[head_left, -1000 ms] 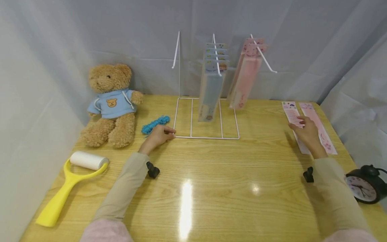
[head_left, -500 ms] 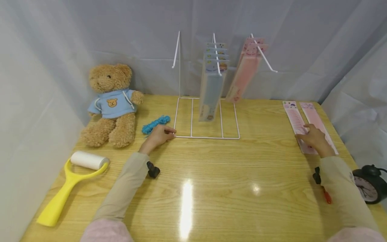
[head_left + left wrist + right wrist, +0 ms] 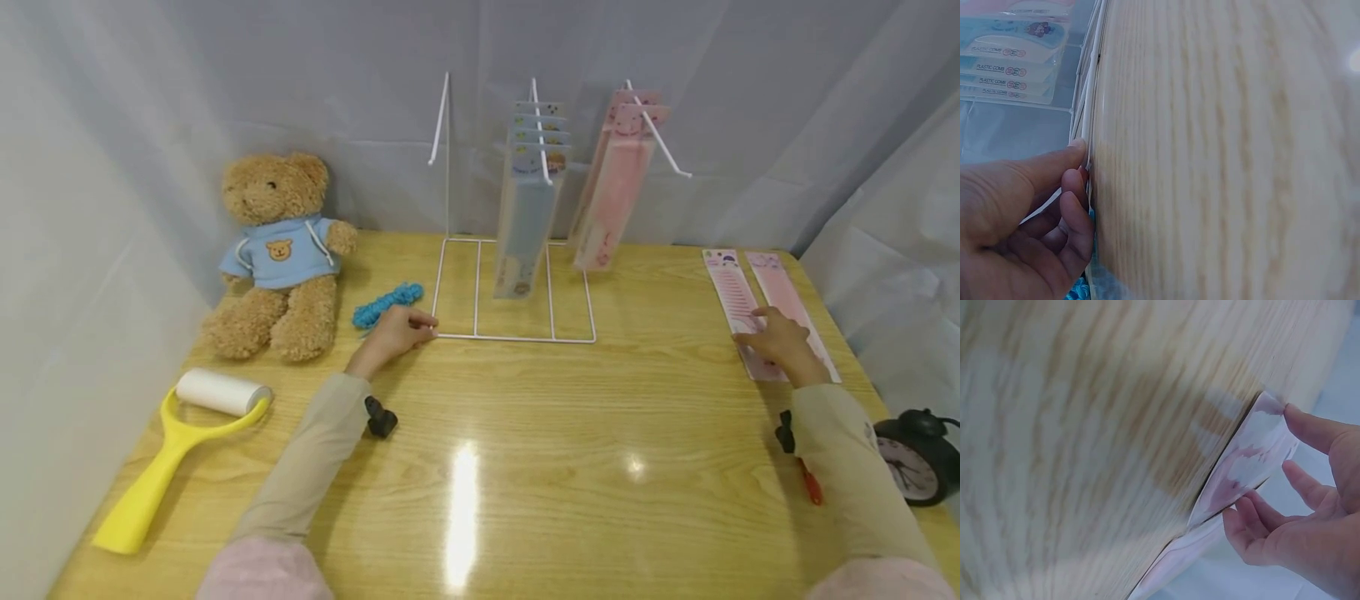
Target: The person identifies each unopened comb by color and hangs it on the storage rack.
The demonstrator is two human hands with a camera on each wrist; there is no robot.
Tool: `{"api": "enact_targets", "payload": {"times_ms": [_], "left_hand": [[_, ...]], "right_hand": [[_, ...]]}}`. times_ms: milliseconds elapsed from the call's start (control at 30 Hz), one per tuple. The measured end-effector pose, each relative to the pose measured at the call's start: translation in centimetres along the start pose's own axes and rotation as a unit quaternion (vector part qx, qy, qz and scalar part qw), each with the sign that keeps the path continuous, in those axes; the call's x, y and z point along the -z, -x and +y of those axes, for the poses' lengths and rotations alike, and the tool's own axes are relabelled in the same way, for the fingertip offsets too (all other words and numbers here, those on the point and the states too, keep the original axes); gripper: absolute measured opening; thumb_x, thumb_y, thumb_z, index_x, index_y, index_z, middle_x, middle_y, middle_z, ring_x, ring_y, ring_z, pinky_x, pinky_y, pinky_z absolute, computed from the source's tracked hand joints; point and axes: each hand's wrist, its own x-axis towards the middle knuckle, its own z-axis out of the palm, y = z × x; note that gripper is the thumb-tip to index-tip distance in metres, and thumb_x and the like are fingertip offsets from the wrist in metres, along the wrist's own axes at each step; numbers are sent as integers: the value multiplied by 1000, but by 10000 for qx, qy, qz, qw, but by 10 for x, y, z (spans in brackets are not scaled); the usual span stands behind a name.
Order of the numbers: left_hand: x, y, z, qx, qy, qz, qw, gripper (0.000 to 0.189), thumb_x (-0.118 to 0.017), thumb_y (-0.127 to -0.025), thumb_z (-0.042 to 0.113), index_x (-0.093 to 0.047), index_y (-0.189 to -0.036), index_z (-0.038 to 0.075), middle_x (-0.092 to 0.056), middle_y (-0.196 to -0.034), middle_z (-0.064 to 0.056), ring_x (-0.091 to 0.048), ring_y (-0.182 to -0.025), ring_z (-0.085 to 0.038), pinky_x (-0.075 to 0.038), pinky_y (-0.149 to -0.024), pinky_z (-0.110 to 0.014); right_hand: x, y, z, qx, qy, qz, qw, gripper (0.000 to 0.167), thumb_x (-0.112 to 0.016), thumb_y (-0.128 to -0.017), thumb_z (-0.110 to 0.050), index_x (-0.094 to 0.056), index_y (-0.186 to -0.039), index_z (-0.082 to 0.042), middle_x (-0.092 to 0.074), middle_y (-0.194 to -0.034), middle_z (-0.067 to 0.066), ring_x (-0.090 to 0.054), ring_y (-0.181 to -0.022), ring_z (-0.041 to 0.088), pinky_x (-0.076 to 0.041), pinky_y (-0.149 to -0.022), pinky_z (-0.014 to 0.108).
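Note:
In the head view, my left hand [image 3: 395,335] pinches the front left corner of a white wire display rack [image 3: 517,338]; the left wrist view shows thumb and fingertips on the wire. Blue packaged combs [image 3: 527,225] hang from the middle hook, their labels reading "PLASTIC COMB" in the left wrist view. Pink packs [image 3: 617,192] hang from the right hook. My right hand [image 3: 780,343] spans a pink packaged comb [image 3: 729,283] lying on the table, thumb at one long edge and fingertips at the other [image 3: 1241,456]. A second pink pack [image 3: 791,292] lies beside it.
A teddy bear [image 3: 281,250] sits at the back left, near a blue bundle of cord [image 3: 386,305]. A yellow-handled lint roller [image 3: 161,467] lies at the left. A black alarm clock [image 3: 918,454] stands by my right sleeve, near a small red object [image 3: 812,486].
My right hand has moved down and right along the pink pack, then stayed there. The hanging pink packs have swung back and forth. My left hand has kept its hold on the rack.

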Motion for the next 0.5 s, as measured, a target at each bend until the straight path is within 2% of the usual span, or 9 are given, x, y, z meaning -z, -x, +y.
{"api": "enact_targets", "payload": {"times_ms": [67, 133, 200, 300, 400, 500], "left_hand": [[0, 0, 0, 0, -3, 5, 10000, 28, -61, -94, 13, -66, -117, -1, -66, -113, -18, -63, -97, -27, -50, -80, -36], [1, 0, 0, -29, -48, 3, 10000, 28, -61, -94, 12, -66, -118, -1, -66, -113, -19, -62, -99, -28, -50, -81, -37], [1, 1, 0, -33, -64, 13, 10000, 27, -61, -94, 13, -66, -117, -1, -66, -113, -18, -62, -100, -28, -50, -82, -38], [1, 1, 1, -50, -87, 8, 9999, 28, -61, -94, 13, -66, -117, -1, -66, -113, -19, -62, -99, -28, -50, -81, -36], [1, 1, 1, -8, -64, -7, 10000, 28, -61, -94, 13, -66, -117, -1, -66, -112, -18, -63, -95, -26, -50, -76, -33], [1, 1, 1, 14, -51, -20, 10000, 28, -61, -94, 13, -66, -117, -1, -66, -112, -18, -62, -94, -26, -50, -74, -32]], "right_hand": [[-1, 0, -1, -22, -34, 47, 10000, 66, -58, -92, -26, -28, -134, 14, -34, -125, 44, -32, -98, 58, -35, -79, 59], [-1, 0, -2, -104, -154, 65, 9998, 66, -59, -90, -26, -29, -134, 13, -36, -120, 43, -42, -89, 51, -42, -70, 51], [-2, -1, -3, -154, -324, 76, 9993, 67, -61, -88, -26, -30, -134, 13, -34, -118, 44, -50, -73, 39, -45, -58, 41], [-2, -2, -2, -167, -509, 102, 9985, 70, -64, -86, -26, -30, -133, 13, -33, -115, 46, -49, -53, 21, -43, -47, 31], [-1, -1, -3, -91, -586, 56, 9982, 69, -65, -86, -23, -32, -134, 13, -45, -104, 43, -48, -52, 19, -42, -46, 31], [0, 1, -7, -26, -630, -143, 9979, 67, -63, -87, -20, -32, -137, 12, -49, -100, 34, -52, -62, 23, -42, -51, 30]]}}
